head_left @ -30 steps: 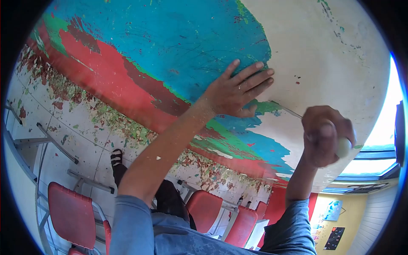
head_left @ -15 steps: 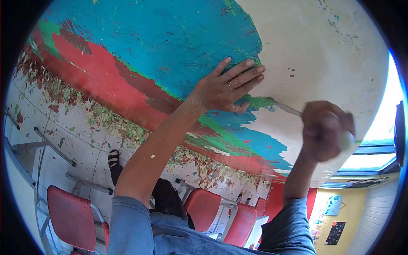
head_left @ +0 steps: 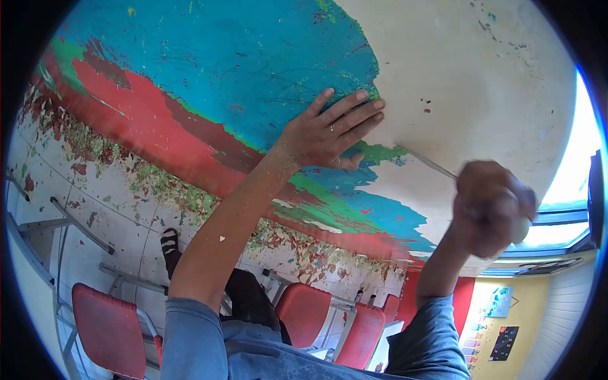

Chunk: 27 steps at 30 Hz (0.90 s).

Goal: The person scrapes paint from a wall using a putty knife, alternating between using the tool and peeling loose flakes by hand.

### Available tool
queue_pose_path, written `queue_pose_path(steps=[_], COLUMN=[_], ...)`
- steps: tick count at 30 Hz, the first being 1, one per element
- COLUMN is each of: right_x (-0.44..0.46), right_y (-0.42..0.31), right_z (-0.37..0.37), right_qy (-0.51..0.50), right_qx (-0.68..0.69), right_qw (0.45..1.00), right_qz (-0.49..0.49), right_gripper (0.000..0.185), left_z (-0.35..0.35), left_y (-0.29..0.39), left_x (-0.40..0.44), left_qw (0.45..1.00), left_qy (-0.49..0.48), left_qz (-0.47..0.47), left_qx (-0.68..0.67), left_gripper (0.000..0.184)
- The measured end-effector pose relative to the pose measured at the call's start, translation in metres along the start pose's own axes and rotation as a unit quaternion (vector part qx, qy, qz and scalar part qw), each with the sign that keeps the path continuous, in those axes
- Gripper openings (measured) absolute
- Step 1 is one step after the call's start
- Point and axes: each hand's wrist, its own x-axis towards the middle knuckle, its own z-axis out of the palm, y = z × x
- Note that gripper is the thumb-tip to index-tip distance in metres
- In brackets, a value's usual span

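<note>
The wall (head_left: 456, 69) is part pale, part painted; the floor (head_left: 120, 221) runs along its foot. Blue paint (head_left: 253, 57) covers the broad area at upper left. Left hand (head_left: 326, 136): flat against the wall, fingers spread, holding nothing. Right hand (head_left: 491, 212): blurred, fingers closed around the scraper (head_left: 425, 161). The scraper slants up and left, its tip at the edge of the green patch (head_left: 378, 152), near the left thumb. Step in hand, as judged: stripping paint at this edge. The next stroke calls for a low blade angle and a clear left thumb. Flakes (head_left: 155, 183) litter the floor.
</note>
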Motion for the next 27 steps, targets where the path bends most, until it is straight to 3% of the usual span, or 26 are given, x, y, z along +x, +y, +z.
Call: queue_pose_path(steps=[2,4,6,7,9,11,13,15,17,19,20,22,24,26,27], right_x=[0.006,0.001,0.008,0.015,0.008,0.011,0.012,0.004,0.006,0.015,0.001,-0.013,0.002,0.000,-0.011], right_y=[0.019,0.024,0.013,0.004,0.007,0.007,0.008,0.006,0.004,0.003,0.030,0.033,0.012,0.014,0.018], right_z=[-0.021,-0.015,-0.008,-0.006,0.003,-0.006,-0.006,0.003,0.002,-0.012,-0.024,-0.020,-0.029,-0.027,-0.024], right_qy=[-0.048,-0.011,-0.052,-0.061,-0.024,-0.048,-0.046,-0.010,-0.016,-0.076,0.027,0.105,-0.062,-0.074,-0.001], right_qx=[-0.065,-0.211,0.068,0.237,0.163,0.085,0.042,0.028,0.085,0.214,0.001,-0.195,0.022,0.069,-0.040], right_qw=[0.984,0.952,0.988,0.968,0.983,0.983,0.987,0.999,0.996,0.967,0.991,0.969,0.996,0.995,0.998], right_qz=[-0.160,-0.220,-0.129,-0.061,-0.075,-0.155,-0.146,-0.038,-0.033,-0.119,-0.135,-0.108,-0.065,-0.017,-0.038], right_gripper=[0.007,0.012,0.014,0.015,0.008,0.010,0.013,0.016,0.020,0.025,0.024,0.015,0.008,0.008,0.007], left_z=[0.000,0.000,0.001,0.001,0.001,0.002,0.002,0.001,0.002,0.002,0.001,0.003,0.003,0.001,0.002], left_y=[0.001,0.001,-0.001,0.000,0.001,0.001,0.001,0.002,0.000,0.001,0.003,0.002,0.000,0.003,0.003], left_x=[-0.002,-0.002,0.000,-0.002,-0.003,-0.001,-0.002,-0.004,0.000,-0.002,-0.004,-0.002,0.000,-0.005,-0.005], left_qw=[1.000,1.000,1.000,1.000,1.000,1.000,1.000,1.000,1.000,1.000,1.000,1.000,1.000,1.000,1.000], left_qy=[0.002,0.001,0.003,0.003,0.004,0.006,0.007,0.004,0.008,0.009,0.006,0.008,0.008,0.002,0.001], left_qz=[-0.005,-0.003,-0.001,-0.004,-0.008,-0.005,-0.009,-0.013,-0.007,-0.009,-0.013,-0.013,-0.007,-0.013,-0.012], left_qx=[0.001,-0.002,-0.001,-0.003,-0.004,-0.008,-0.003,-0.005,-0.003,0.002,-0.001,-0.006,0.001,0.006,0.006], left_gripper=[0.059,0.059,0.059,0.059,0.059,0.059,0.059,0.059,0.059,0.059,0.059,0.059,0.059,0.060,0.060])
